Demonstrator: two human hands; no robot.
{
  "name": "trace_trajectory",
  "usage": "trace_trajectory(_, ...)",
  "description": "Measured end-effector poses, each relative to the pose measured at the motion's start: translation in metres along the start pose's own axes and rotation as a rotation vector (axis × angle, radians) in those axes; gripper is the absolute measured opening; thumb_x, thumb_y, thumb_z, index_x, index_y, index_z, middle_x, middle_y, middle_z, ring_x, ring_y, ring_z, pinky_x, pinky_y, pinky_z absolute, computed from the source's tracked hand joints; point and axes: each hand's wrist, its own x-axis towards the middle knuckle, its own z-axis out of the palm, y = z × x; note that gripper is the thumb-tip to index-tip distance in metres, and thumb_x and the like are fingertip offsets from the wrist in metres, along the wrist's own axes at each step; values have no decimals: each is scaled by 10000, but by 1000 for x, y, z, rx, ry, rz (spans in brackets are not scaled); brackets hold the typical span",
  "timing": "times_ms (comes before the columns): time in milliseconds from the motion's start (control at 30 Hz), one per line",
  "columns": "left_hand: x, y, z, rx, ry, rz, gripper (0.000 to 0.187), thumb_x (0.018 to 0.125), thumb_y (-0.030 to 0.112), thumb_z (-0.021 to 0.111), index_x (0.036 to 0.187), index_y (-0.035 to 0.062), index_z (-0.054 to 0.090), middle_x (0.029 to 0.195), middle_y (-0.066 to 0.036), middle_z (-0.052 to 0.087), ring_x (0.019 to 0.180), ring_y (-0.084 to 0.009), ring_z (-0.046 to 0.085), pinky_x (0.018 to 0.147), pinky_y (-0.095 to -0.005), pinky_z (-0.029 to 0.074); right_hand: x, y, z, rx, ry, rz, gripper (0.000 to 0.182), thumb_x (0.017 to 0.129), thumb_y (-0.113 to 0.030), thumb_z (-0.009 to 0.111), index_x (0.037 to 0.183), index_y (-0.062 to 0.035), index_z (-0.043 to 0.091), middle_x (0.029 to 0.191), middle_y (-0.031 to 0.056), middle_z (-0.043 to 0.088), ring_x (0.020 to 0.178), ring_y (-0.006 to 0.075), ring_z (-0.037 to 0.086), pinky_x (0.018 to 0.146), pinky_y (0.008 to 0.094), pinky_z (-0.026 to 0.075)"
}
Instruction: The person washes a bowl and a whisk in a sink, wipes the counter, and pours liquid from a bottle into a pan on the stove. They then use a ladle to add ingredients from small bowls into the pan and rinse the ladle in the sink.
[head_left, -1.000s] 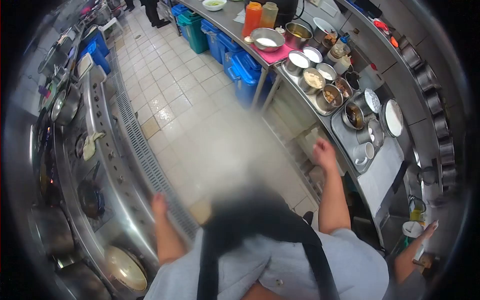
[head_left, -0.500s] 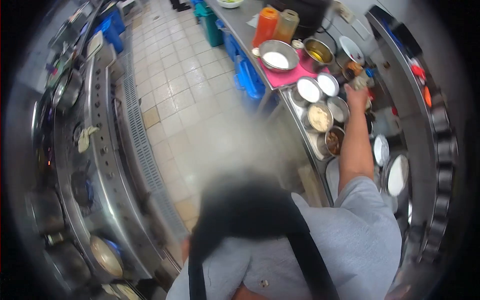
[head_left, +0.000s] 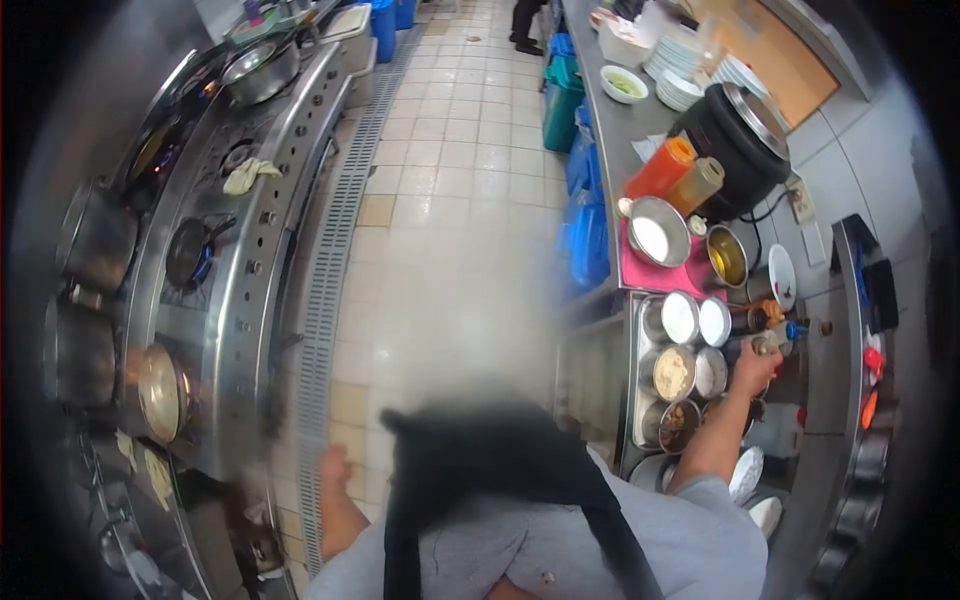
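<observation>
My right hand (head_left: 757,370) reaches over the right counter, its fingers closed round the pale top of a bottle (head_left: 763,346) among other bottles; the bottle's lower part is mostly hidden. Beside that hand stand round metal tins: two hold white powder, one a beige crumbly powder (head_left: 674,373), one brown pieces (head_left: 680,425). A blue-capped bottle (head_left: 790,332) is just beyond my fingers. My left hand (head_left: 335,466) hangs low over the floor on the left, blurred and apart from everything; its fingers do not show clearly.
On the left, a gas range (head_left: 215,330) carries a tilted pan (head_left: 160,393) and a small black pan (head_left: 190,252), with flames near. A metal bowl (head_left: 658,232), orange squeeze bottle (head_left: 662,168) and black soup warmer (head_left: 735,150) stand at right. A person's legs (head_left: 527,22) show far ahead.
The view has swung to the right and up, showing more of the counter and stove. My left hand has come into sight. My right hand stays among the bottles.
</observation>
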Motion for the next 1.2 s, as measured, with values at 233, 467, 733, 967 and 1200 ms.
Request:
trace_trajectory(233, -10, -2, -12, 88, 84, 8, 400, 878, 276, 601, 1232, 114, 511, 991, -25, 587, 719, -182, 603, 560, -324, 460, -19, -70, -99, 191, 34, -150, 605, 711, -332, 771, 1193, -102, 487, 1130, 163, 618, 1043, 337, 599, 883, 419, 459)
trace_trajectory(467, 17, 38, -1, 389, 148, 712, 598, 823, 198, 690, 1335, 1, 451, 1306, -200, 531, 1176, -262, 541, 967, -349, 439, -131, -164, -110, 882, -316, -636, 581, 726, -104, 795, 1200, -17, 470, 1144, 117, 523, 1031, 197, 549, 912, 341, 458)
trace_trajectory(733, -145, 196, -39, 307, -116, 1165, 845, 724, 266, 779, 1427, 92, 343, 1421, -173, 400, 1279, -281, 429, 1060, -385, 356, -422, -288, -143, 1191, -1231, -970, 634, 671, -3, 785, 1206, -53, 446, 1085, 64, 500, 974, 158, 528, 849, 284, 467)
trace_trajectory(967, -165, 179, -116, -38, -197, 1243, 878, 649, 168, 833, 1381, 47, 364, 1320, -141, 473, 1243, -249, 452, 1064, -364, 346, -601, -322, -211, 1262, -1807, -1149, 754, 664, -33, 811, 1279, -41, 374, 1123, 90, 497, 995, 177, 551, 819, 299, 499)
trace_trajectory(1200, -160, 161, -161, -475, -32, 1117, 859, 667, 137, 835, 1372, 10, 362, 1310, -136, 483, 1240, -226, 448, 1051, -356, 350, -712, -345, -205, 1218, -2110, -1379, 767, 682, -100, 824, 1309, 0, 393, 1214, 122, 536, 1091, 192, 553, 927, 339, 458)
